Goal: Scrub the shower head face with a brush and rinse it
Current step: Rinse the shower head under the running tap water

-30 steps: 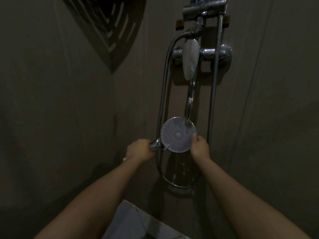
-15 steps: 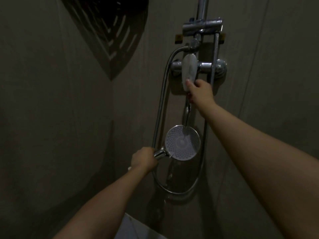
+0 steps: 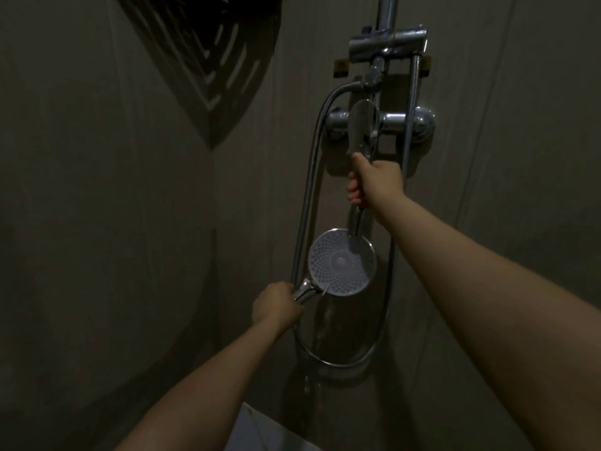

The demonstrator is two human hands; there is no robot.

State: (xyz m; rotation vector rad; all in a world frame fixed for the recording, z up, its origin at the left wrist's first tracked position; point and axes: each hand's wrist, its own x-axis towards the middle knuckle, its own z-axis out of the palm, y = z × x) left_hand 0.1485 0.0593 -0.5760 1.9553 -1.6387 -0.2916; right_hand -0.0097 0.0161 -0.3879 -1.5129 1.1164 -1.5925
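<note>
Two hands busy: my left hand (image 3: 276, 304) grips the shower head (image 3: 341, 262) handle, my right hand (image 3: 374, 183) curls round the tap lever (image 3: 361, 128).

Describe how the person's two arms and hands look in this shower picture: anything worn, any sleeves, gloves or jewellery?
Both forearms are bare, with no sleeves in view. The left hand and the right hand wear no gloves, and no watch, ring or bracelet shows, though the light is dim.
</note>
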